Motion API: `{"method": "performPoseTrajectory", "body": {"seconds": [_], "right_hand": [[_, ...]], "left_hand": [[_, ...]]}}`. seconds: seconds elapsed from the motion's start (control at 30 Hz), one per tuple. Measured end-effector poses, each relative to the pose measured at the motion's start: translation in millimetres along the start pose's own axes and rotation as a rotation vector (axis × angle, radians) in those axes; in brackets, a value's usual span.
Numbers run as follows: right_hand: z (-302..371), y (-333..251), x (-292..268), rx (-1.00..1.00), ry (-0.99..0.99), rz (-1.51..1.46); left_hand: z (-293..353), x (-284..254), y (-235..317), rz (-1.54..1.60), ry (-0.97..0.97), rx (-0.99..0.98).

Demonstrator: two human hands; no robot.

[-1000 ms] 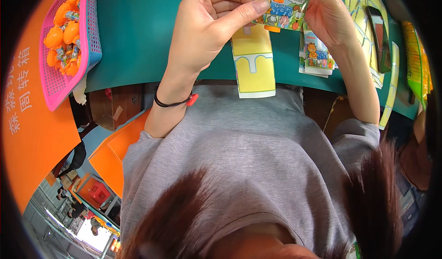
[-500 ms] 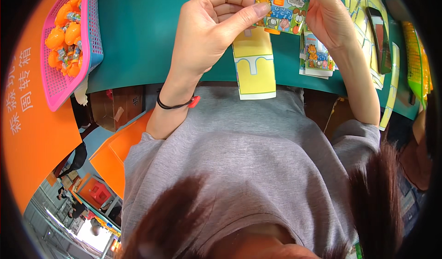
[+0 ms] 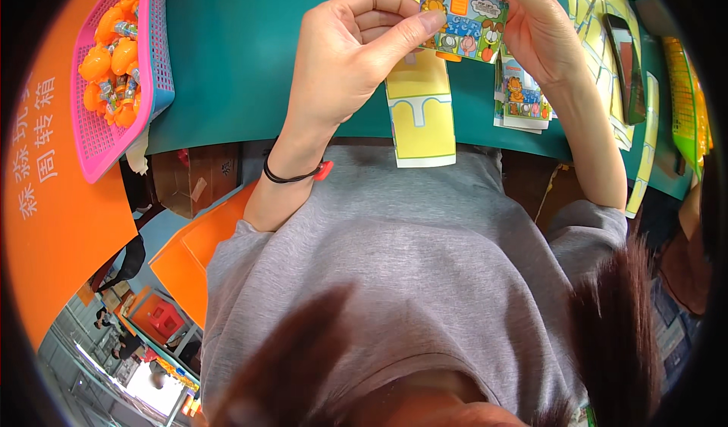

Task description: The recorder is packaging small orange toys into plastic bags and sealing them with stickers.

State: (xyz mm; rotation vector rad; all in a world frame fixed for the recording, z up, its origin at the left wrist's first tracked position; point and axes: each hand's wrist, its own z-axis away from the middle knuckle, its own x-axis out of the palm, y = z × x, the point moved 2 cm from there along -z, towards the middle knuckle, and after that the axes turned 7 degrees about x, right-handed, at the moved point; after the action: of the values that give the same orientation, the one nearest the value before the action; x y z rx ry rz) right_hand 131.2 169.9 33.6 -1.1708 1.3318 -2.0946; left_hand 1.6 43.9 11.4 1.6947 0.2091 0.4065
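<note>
Near the top edge, my left hand (image 3: 341, 59) pinches the left side of a printed cartoon card (image 3: 484, 31) between thumb and fingers. My right hand (image 3: 544, 40) holds the same card by its upper right side; some of its fingertips are cut off by the picture's edge. An orange plastic piece (image 3: 460, 1) lies against the card's front, and a bit of orange shows below its lower edge. Under the hands, a strip of yellow stickers (image 3: 425, 135) hangs over the table's near edge. A stack of similar cards (image 3: 523, 101) lies beside my right wrist.
A pink-rimmed basket (image 3: 98, 150) of orange toys stands at the left, by an orange surface (image 3: 72, 222). On the green table (image 3: 227, 55), yellow sticker sheets (image 3: 591, 25) and a dark phone (image 3: 626, 70) lie right. Beyond is a yellow-green basket (image 3: 685, 101).
The card stays between both hands and has tilted slightly. The whole view has shifted a little; otherwise the hands keep nearly the same pose.
</note>
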Motion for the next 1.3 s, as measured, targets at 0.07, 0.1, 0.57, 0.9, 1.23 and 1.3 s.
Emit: {"method": "performPoseTrajectory", "body": {"seconds": [0.07,0.1,0.57,0.9,1.23,1.3], "right_hand": [[0,1,0,0.002,0.006,-0.026],[0,1,0,0.003,0.005,-0.027],[3,3,7,-0.006,0.086,0.065],[11,12,18,-0.003,0.016,0.0],[-2,-2,-21,-0.253,-0.207,0.809],[-2,2,-26,-0.303,-0.125,0.743]], "left_hand": [[0,0,0,-0.022,-0.001,0.002],[1,0,0,-0.01,0.004,-0.007],[10,7,-12,-0.011,0.045,0.015],[-4,12,6,-0.145,-0.005,0.466],[-5,-10,28,-0.194,0.065,0.029],[-1,-15,28,-0.026,0.147,-0.052]]}}
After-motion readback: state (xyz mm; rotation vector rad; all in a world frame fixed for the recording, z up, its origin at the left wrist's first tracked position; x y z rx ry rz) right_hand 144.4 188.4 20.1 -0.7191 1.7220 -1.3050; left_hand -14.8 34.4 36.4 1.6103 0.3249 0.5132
